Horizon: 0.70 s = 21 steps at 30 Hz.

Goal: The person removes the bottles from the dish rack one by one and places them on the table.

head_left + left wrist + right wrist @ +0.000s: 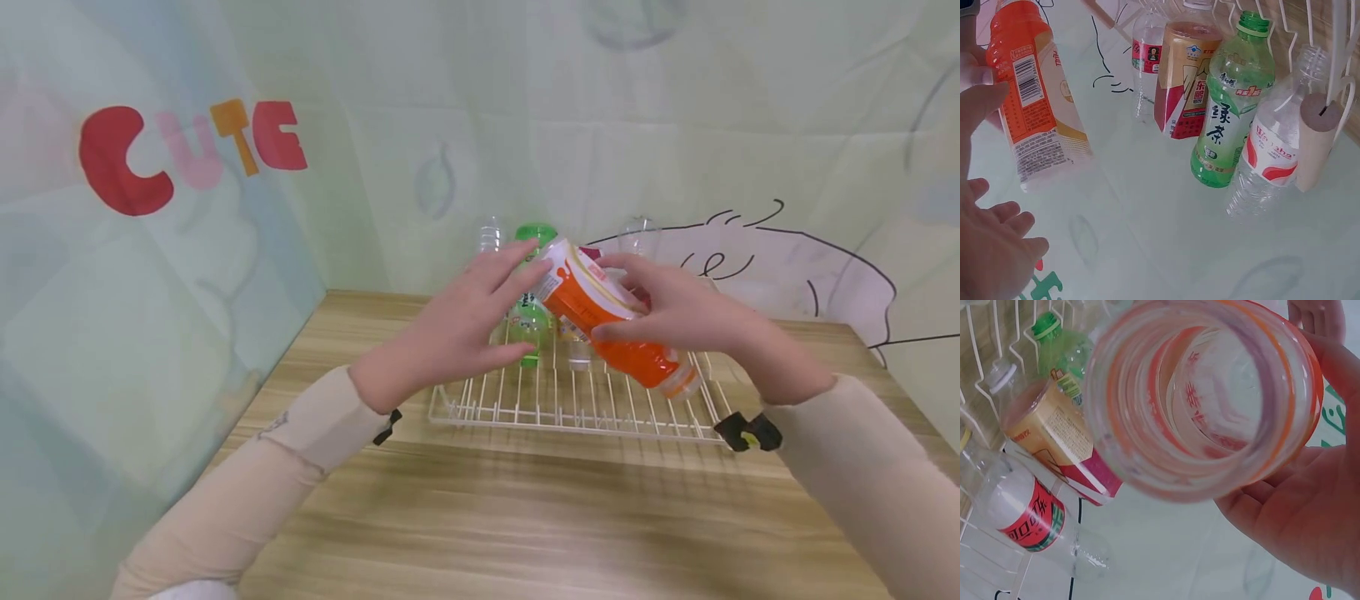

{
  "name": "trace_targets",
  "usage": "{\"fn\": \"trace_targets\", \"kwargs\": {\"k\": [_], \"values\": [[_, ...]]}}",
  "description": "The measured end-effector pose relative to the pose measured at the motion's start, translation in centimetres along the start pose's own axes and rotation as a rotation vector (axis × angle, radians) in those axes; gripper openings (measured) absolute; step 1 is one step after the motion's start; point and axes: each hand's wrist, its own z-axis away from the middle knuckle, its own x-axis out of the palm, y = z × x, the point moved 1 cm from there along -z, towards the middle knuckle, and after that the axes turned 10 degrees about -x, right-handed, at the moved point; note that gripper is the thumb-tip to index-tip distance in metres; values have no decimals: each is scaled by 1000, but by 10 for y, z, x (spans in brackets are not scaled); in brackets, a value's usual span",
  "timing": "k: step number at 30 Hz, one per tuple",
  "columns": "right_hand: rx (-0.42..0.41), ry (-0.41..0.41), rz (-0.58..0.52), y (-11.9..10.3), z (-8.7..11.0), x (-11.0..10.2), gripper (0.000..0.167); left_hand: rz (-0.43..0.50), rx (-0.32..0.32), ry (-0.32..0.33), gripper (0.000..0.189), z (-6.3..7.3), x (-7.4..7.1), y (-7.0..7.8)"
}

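Right hand [678, 310] holds an orange-labelled bottle [600, 317], thumb on the near side, fingers around the far side. Bottle is tilted, base up towards the left hand [461, 325], uncapped mouth down below the right hand, above the rack. Left hand holds nothing: fingers spread, thumb wide, just beside the bottle's base, apart from it in the left wrist view.

White wire rack [517, 426] sits below and beyond both hands, on a wood-grain surface [525, 517]. Four more bottles stand in it, mouths down. Clear Wahaha bottle [1270, 147] is behind the left hand; green tea bottle [1233, 112] is behind that hand's fingertips. Tan-and-maroon bottle [1063, 434] stands beyond the gap between the hands; clear red-labelled bottle [1034, 517] is behind the right hand. Patterned cloth [390, 125] with "CUTE" lettering hangs beyond the hands.
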Motion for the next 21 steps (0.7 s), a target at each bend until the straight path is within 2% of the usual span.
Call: {"fn": "trace_targets", "kwargs": {"k": [4, 11, 21], "values": [[-7, -34, 21, -5, -2, 6, 73, -37, 35, -3, 80, -4, 0, 5], [-33, -69, 10, -8, -3, 16, 73, -114, 52, -48, 79, -10, 3, 14], [-60, -121, -47, -9, -6, 24, 63, -164, 72, -74, 75, -8, 12, 18]]}}
